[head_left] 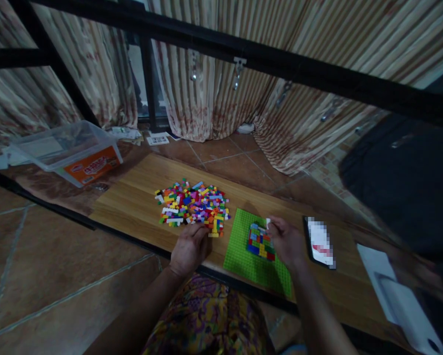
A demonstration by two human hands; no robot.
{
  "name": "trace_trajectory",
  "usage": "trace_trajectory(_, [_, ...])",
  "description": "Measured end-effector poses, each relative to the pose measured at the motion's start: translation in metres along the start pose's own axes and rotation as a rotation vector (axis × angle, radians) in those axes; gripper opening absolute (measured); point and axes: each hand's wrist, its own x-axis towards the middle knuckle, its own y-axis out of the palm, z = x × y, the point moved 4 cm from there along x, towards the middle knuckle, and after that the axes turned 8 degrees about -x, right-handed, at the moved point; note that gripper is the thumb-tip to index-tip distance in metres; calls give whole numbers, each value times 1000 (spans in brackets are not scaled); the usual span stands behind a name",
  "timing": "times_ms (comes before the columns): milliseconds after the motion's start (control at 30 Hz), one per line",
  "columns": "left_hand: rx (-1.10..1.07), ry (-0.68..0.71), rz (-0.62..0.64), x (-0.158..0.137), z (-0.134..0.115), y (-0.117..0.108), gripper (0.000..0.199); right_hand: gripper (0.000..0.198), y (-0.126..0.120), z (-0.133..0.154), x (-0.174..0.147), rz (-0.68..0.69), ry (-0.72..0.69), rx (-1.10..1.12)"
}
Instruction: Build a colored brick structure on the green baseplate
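My right hand [287, 242] is above the right side of a green baseplate [235, 246], its thumb and fingers pinched on a small white toy brick [268, 223]. Just left of those fingers, a block of multicoloured bricks [259, 242] is built up on the baseplate. My left hand [189, 250] rests at the near edge of a loose brick pile [192, 199], fingers curled together. Whatever those fingers grip, if anything, is hidden. A yellow brick [213, 235] lies right beside their tips.
The wooden table [127, 197] bears everything. A phone [319, 242] lies right of the baseplate, and white sheets [379, 268] are at the right end. A clear plastic bin [84, 153] stands beyond the left end. A dark metal bar [221, 49] crosses before striped curtains [192, 103].
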Motion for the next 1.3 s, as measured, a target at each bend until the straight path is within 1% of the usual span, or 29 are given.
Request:
trace_trajectory(67, [0, 3, 0, 0, 1, 0, 15, 34, -13, -14, -3, -7, 15, -51])
trace_trajectory(133, [1, 6, 1, 0, 1, 0, 14, 32, -18, -19, -5, 7, 17, -82])
trace_trajectory(300, [16, 20, -9, 1, 1, -1, 15, 24, -13, -1, -6, 33, -51, -173])
trace_trajectory(433, [25, 20, -23, 2, 1, -1, 14, 23, -7, 7, -5, 92, -83, -220])
trace_trajectory(533, [24, 28, -22, 2, 1, -1, 13, 24, -5, 7, -4, 114, -111, -209])
trace_trajectory(667, [36, 32, -30, 2, 1, -1, 14, 23, -2, 5, -4, 97, -150, -170])
trace_trajectory(933, [44, 35, -41, 3, 1, -2, 14, 22, 2, 4, 1, 85, -146, -130])
trace_trajectory(1067, [54, 42, -15, 1, 4, -1, 15, 22, -2, 2, 2, 75, -132, -124])
trace_trajectory(1200, [76, 54, -24, 1, 4, 0, 15, 22, -11, -4, -2, 19, -95, -86])
trace_trajectory(1300, [79, 55, -14, 2, 4, -1, 14, 23, -13, -6, -7, -5, -73, -63])
